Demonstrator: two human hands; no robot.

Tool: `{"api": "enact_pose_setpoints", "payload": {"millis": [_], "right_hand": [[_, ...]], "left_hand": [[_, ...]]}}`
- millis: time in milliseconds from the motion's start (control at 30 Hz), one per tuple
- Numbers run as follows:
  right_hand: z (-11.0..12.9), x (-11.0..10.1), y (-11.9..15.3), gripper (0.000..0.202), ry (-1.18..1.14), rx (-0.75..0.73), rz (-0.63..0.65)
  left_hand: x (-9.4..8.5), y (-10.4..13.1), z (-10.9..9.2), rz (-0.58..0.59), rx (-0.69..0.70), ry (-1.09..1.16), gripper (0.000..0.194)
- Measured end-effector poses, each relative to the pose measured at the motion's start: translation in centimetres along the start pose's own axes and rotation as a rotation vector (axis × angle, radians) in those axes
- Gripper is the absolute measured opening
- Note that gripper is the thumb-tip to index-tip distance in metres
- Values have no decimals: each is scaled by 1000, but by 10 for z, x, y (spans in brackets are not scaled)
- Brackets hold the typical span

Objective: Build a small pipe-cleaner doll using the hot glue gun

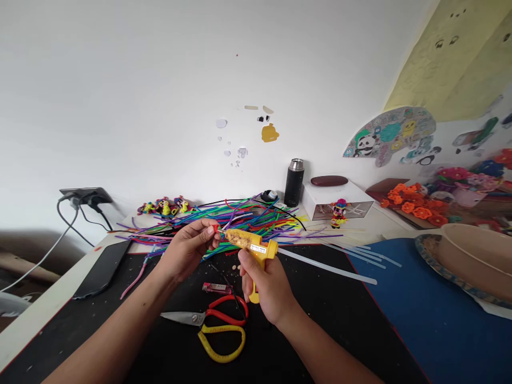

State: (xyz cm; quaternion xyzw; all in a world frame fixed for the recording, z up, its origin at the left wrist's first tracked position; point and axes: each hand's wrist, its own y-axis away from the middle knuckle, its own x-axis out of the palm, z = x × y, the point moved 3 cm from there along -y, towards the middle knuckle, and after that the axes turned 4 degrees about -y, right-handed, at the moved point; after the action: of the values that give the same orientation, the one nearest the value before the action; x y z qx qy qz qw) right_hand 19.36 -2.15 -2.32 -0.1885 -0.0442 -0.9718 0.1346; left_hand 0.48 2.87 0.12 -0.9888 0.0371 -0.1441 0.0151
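My right hand (266, 285) is wrapped round the handle of a yellow glue gun (246, 241). A long translucent glue stick (328, 265) juts out of its back end. The gun's nozzle points left, at a small red piece (216, 228) pinched between the fingertips of my left hand (190, 248). Whether nozzle and piece touch I cannot tell. Below my hands, scissors (212, 322) with one red and one yellow handle lie on the black mat. A pink lighter (217, 288) is just above them.
Many coloured pipe cleaners (240, 216) are heaped along the wall. A phone (102, 269) lies at left, under a socket with cables (86, 198). Behind stand a black thermos (295, 184) and a white box (336, 197). Spare glue sticks (360, 253) and a large bowl (476, 261) are at right.
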Motion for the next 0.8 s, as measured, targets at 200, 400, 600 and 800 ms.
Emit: {"api": "enact_pose_setpoints", "payload": {"millis": [200, 400, 600, 800], "right_hand": [[-2, -1, -1, 61, -11, -15, -3], [-3, -1, 0, 60, -14, -18, -11], [3, -6, -2, 60, -7, -47, -53], [-2, -18, -17, 63, 31, -113, -125]], "left_hand": [[0, 1, -1, 4, 6, 24, 33], [0, 1, -2, 3, 9, 6, 33], [0, -1, 0, 13, -14, -26, 30], [-3, -7, 1, -13, -48, 13, 35]]}}
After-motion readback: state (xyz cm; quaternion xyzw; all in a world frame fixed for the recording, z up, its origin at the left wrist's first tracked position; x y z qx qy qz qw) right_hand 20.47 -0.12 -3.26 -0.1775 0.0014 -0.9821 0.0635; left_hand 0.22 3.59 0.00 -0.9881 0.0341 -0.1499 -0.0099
